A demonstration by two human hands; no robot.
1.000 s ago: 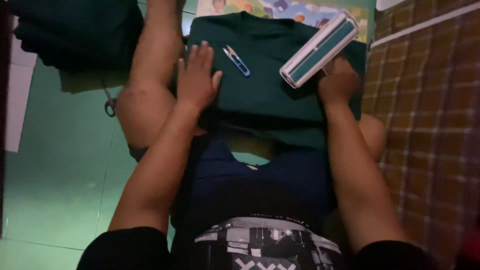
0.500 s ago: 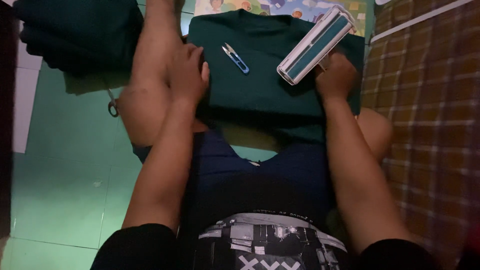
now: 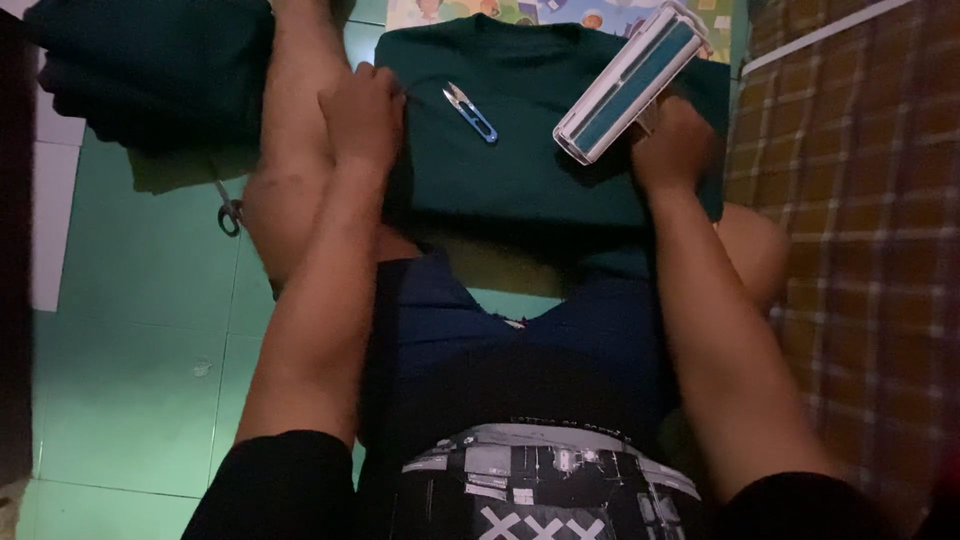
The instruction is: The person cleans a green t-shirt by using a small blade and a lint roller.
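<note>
Left hand (image 3: 362, 115) pinches the left edge of the shirt (image 3: 530, 150), soft and limp; right hand (image 3: 672, 150), right of it, closed around the light, stiff lint roller (image 3: 632, 82).

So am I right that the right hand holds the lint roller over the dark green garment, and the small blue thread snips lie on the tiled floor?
Not quite. In the head view the thread snips lie on the dark green garment, not the floor. The right hand does hold the lint roller over it.
</note>
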